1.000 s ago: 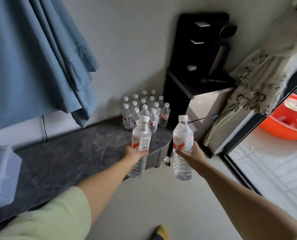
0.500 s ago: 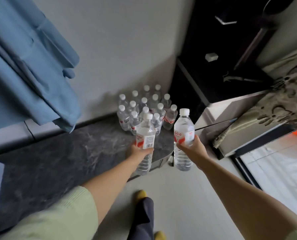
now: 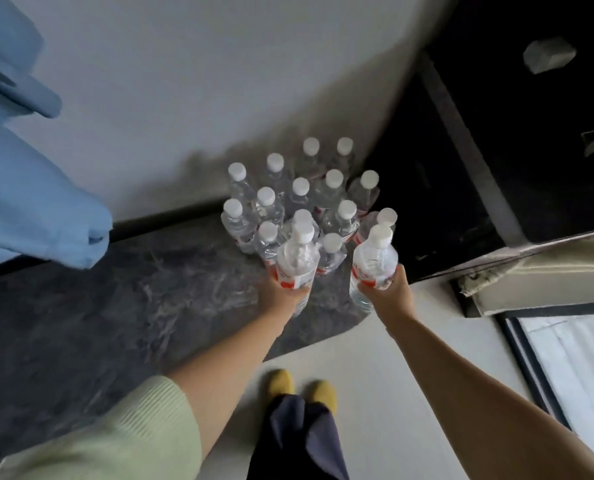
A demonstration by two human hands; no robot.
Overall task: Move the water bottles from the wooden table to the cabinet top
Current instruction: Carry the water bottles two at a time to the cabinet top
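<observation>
My left hand [image 3: 286, 296] grips a clear water bottle [image 3: 297, 258] with a white cap and red label, held upright over the dark marbled cabinet top [image 3: 132, 306]. In my right hand [image 3: 390, 292] is a second water bottle [image 3: 374, 261] of the same kind, upright, above the cabinet's right end. Both held bottles sit just in front of a cluster of several standing water bottles [image 3: 302, 199] in the cabinet's back right corner against the wall. I cannot tell whether either held bottle's base touches the surface.
A black appliance [image 3: 517, 140] stands right beside the bottle cluster. Blue cloth [image 3: 22, 188] hangs at the left over the cabinet. A patterned fabric edge [image 3: 548, 271] and a dark window frame [image 3: 530, 368] lie at the right. My feet in yellow socks [image 3: 302, 389] are on the pale floor.
I have come closer and look more steeply down. Both hands have carried their bottles forward, from over the floor to over the cabinet's right end, close to the cluster.
</observation>
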